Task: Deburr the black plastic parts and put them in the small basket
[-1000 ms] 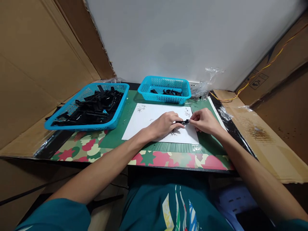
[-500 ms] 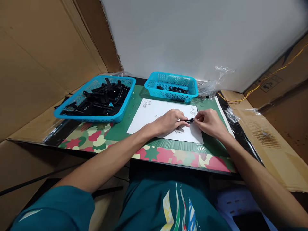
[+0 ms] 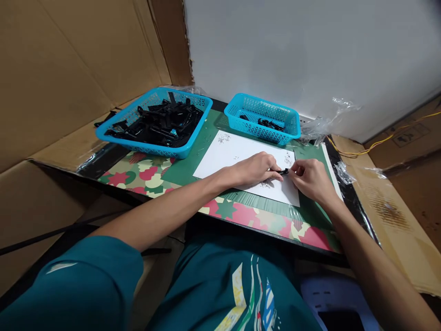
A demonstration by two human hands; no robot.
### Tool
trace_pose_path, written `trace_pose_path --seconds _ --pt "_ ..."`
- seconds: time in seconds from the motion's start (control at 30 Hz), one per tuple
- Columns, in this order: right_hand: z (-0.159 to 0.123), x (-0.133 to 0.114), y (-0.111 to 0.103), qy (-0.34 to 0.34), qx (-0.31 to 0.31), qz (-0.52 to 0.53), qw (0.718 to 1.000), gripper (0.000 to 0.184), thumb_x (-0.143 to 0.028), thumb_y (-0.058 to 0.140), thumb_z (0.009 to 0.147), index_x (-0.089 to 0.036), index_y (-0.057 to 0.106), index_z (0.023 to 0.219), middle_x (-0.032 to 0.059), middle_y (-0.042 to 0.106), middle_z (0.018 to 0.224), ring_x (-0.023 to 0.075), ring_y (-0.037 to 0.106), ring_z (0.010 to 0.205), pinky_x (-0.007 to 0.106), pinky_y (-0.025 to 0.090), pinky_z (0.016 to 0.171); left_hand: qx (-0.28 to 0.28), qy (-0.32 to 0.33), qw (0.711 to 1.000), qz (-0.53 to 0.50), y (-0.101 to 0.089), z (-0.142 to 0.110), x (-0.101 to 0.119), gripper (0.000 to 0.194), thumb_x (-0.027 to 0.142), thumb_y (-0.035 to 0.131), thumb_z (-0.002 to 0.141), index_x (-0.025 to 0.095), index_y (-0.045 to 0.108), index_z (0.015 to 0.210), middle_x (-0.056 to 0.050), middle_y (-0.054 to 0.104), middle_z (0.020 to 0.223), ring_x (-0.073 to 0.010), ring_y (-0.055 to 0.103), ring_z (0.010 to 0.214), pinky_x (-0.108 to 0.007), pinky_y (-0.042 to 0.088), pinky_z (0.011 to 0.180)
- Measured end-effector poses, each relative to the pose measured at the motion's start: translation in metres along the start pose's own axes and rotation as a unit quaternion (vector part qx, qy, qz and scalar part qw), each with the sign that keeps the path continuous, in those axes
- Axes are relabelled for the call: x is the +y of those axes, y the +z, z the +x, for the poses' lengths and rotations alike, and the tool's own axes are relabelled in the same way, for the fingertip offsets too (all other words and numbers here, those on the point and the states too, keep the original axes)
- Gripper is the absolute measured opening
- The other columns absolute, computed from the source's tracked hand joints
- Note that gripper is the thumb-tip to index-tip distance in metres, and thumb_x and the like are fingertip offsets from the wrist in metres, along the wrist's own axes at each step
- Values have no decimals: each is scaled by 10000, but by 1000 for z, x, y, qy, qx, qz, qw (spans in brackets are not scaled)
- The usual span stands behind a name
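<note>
A slim black plastic part (image 3: 284,171) is pinched between the thumb and fingers of my left hand (image 3: 261,168), over a white sheet of paper (image 3: 213,158). At the part's right end, the fingertips of my right hand (image 3: 308,178) are pressed together; what they hold, if anything, is too small to make out. Small piles of tiny metal-looking pieces lie on the sheet: one pile (image 3: 223,138) at its far left, another pile (image 3: 288,159) near my right hand, and a third (image 3: 266,184) just below my left fingers.
A large blue basket (image 3: 186,151) heaped with black plastic parts (image 3: 165,120) stands at the left. Behind the paper is a smaller blue basket (image 3: 262,105) with a few black parts. Crumpled clear plastic (image 3: 319,128) and a yellow cable (image 3: 374,146) lie at the right. Cardboard walls flank the table.
The camera view has turned, so the table appears shifted right and tilted. Both hands stay together at the black part, with little visible change in their grip.
</note>
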State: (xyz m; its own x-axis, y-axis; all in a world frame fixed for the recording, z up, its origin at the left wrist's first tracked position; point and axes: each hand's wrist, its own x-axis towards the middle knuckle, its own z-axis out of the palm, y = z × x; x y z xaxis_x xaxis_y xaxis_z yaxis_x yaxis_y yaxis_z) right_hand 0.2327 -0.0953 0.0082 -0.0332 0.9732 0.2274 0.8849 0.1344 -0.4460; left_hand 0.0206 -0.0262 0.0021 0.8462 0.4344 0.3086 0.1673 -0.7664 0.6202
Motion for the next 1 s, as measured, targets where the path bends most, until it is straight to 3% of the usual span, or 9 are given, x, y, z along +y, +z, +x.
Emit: trace_pose_path --seconds 0.13,0.27,0.37,0.47,0.73,0.83,0.93,1.0 --pt "3 7 -10 -3 -53 36 998 264 -367 632 867 -166 733 729 26 605 540 159 513 518 296 339 540 5 -11 1000 8 -2 0 0 243 303 700 970 156 823 820 -72 674 755 -188 609 729 -335 428 717" --pt "6 21 -25 19 -126 79 989 381 -497 626 911 -157 775 829 11 596 509 156 504 485 290 339 515 1 -4 1000 15 -4 0 -3 177 268 699 960 190 858 950 -87 717 829 -205 639 801 -341 448 743" --pt "9 31 -24 50 -51 79 994 381 -486 598 930 -167 723 765 5 575 506 148 481 482 290 328 516 -12 19 999 40 -6 1 -2 206 296 668 993 206 854 1007 -94 725 883 -212 645 839 -343 457 765" --pt "13 34 -14 72 20 8 997 282 -431 639 910 -183 706 794 17 629 583 167 530 550 297 325 553 -36 34 996 79 -9 1 2 210 308 665 1004 194 835 958 -84 681 856 -206 625 817 -328 444 752" --pt "23 29 0 141 25 -68 987 240 -465 681 919 -227 692 950 56 755 830 236 664 745 302 356 620 -48 47 990 124 -11 1 3 240 345 636 1026 194 811 963 -71 632 874 -207 605 837 -316 434 766" --pt "30 35 4 165 9 -99 981 276 -491 635 954 -222 687 988 112 771 937 298 701 863 324 389 671 -50 43 990 124 -11 1 2 245 339 631 1029 195 809 942 -67 634 867 -201 597 822 -319 435 768" --pt "39 44 7 158 -19 -104 982 202 -374 568 1000 -201 669 981 182 764 1000 339 709 939 348 402 715 -48 38 990 124 -11 2 0 269 330 590 1053 187 809 991 -73 648 888 -202 603 838 -321 442 768" --pt "42 51 7 147 -27 -79 986 148 -290 565 990 -201 645 903 182 756 934 331 708 912 346 403 714 -42 34 991 120 -12 2 -1 274 324 570 1065 183 805 1073 -81 664 917 -203 614 855 -323 451 771"
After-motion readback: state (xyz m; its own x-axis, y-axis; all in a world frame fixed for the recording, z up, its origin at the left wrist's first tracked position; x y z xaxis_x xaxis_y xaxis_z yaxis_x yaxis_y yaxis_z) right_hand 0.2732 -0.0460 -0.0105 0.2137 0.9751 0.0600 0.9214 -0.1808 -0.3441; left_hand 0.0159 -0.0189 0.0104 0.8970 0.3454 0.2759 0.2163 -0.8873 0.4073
